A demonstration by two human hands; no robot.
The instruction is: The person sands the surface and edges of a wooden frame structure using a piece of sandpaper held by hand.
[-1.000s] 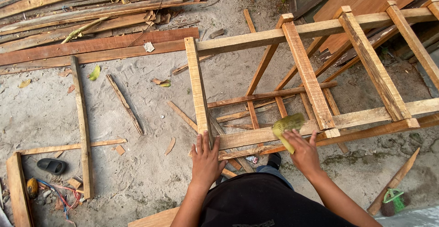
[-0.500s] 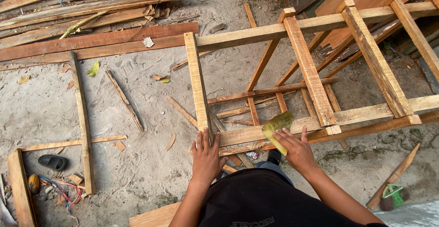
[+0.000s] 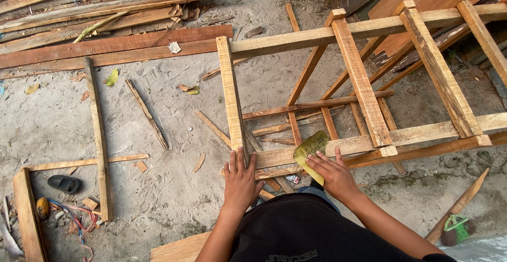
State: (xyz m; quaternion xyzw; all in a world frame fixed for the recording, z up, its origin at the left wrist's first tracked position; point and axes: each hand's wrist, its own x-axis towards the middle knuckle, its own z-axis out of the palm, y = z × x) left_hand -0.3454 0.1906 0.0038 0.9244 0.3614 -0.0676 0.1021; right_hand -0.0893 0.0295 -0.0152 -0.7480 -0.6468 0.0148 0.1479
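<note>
A wooden frame (image 3: 364,90) of light slats stands on sandy ground in front of me. My left hand (image 3: 240,180) lies flat on the near corner of the frame, fingers spread, at the foot of the leftmost upright slat (image 3: 231,90). My right hand (image 3: 332,175) presses a yellow-green sheet of sandpaper (image 3: 310,148) against the near horizontal rail (image 3: 422,132), fingers on top of the sheet. My dark shirt fills the bottom of the view.
Long planks (image 3: 111,48) lie piled at the back left. Loose slats (image 3: 97,135) and wood scraps (image 3: 147,113) are scattered on the sand. A dark sandal (image 3: 64,184) and coloured wires (image 3: 74,222) lie at the lower left. A green tool (image 3: 455,225) sits at the lower right.
My right hand has slid the sandpaper slightly left along the near rail. My left hand has stayed on the frame's corner.
</note>
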